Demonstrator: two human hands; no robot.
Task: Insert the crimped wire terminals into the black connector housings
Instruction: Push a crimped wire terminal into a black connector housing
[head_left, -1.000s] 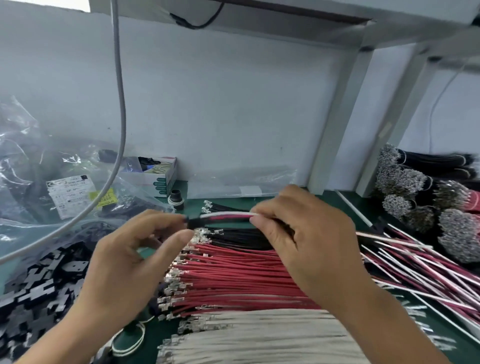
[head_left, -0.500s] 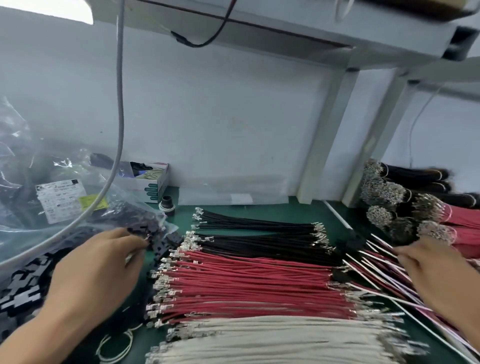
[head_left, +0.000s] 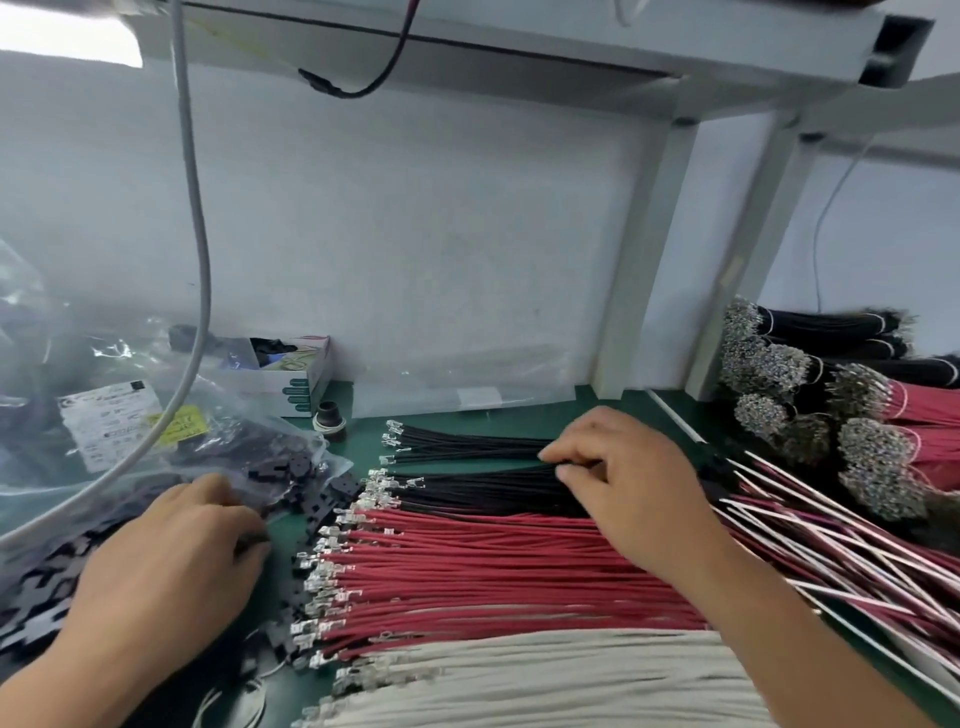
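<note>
Crimped wires lie in rows on the green mat: black wires (head_left: 467, 447) at the back, red wires (head_left: 493, 566) in the middle, white wires (head_left: 545, 675) in front, terminals pointing left. Loose black connector housings (head_left: 322, 499) spill from a clear bag (head_left: 156, 441) on the left. My left hand (head_left: 171, 551) rests at this pile, fingers curled, with a black housing (head_left: 254, 540) at its fingertips. My right hand (head_left: 623, 483) reaches over the black wires, and its fingertips pinch one of them near its right end.
Wired assemblies (head_left: 831, 535) lie fanned out at the right. Tied bundles of black and red wires (head_left: 857, 415) are stacked behind them. A small carton (head_left: 296, 379) stands at the back wall. A grey cable (head_left: 200, 260) hangs down at the left.
A second ago both hands held a wired housing in the air. The right hand then went to the right pile and has come back left onto the black wires. The left hand dropped to the housings.
</note>
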